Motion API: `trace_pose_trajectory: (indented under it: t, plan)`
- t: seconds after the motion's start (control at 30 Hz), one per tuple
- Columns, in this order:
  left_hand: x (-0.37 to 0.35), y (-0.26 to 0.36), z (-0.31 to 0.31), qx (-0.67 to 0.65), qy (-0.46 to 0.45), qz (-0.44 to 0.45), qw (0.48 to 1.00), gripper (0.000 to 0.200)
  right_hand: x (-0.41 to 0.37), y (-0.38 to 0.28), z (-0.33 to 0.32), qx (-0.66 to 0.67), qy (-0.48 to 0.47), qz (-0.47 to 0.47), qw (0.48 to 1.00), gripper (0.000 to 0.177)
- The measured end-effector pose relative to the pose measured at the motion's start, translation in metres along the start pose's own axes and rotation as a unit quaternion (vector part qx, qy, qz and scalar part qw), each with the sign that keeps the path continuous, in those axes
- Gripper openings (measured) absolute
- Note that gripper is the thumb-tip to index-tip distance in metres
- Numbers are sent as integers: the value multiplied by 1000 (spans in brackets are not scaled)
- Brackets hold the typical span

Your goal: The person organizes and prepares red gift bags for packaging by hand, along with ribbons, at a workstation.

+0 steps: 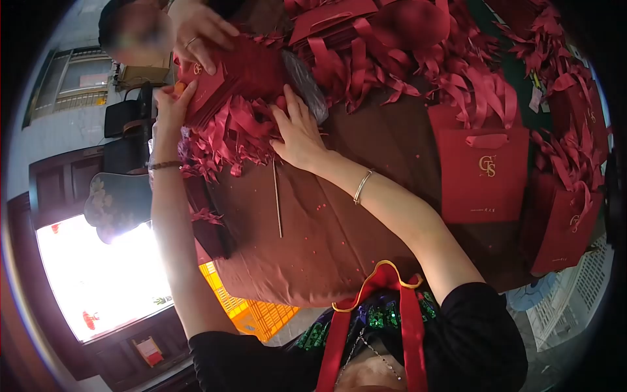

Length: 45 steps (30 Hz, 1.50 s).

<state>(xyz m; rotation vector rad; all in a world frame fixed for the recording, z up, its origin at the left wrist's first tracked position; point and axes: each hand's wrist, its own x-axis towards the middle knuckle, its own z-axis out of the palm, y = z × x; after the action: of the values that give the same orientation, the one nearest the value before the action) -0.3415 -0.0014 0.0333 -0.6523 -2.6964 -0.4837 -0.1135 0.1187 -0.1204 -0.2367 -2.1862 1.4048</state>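
A stack of red paper gift bags (225, 81) with ribbon handles lies at the table's far left. My left hand (171, 108) grips its left edge, the thumb on top and the other fingers mostly hidden. At the stack's right side, my right hand (299, 137) has its fingers stretched out, touching the bundle of red ribbons (238, 127) that hangs toward me. Another person's hand (199, 29), wearing a ring, rests on top of the same stack. Clear plastic wrap (305, 85) sits just beyond my right fingers.
A thin stick (277, 199) lies on the brown tablecloth (313, 255). A single red bag (483, 173) with a gold logo lies to the right, beside more bags (565, 222). Piled ribbons (366, 65) cover the far side. An orange crate (261, 317) stands below the table.
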Motion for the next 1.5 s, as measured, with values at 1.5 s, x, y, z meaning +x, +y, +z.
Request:
trace_pose_trajectory:
  t: [1.5]
  plan:
    - [-35, 59, -6, 126, -136, 155, 970, 40, 20, 43, -9, 153, -82, 164, 971, 70]
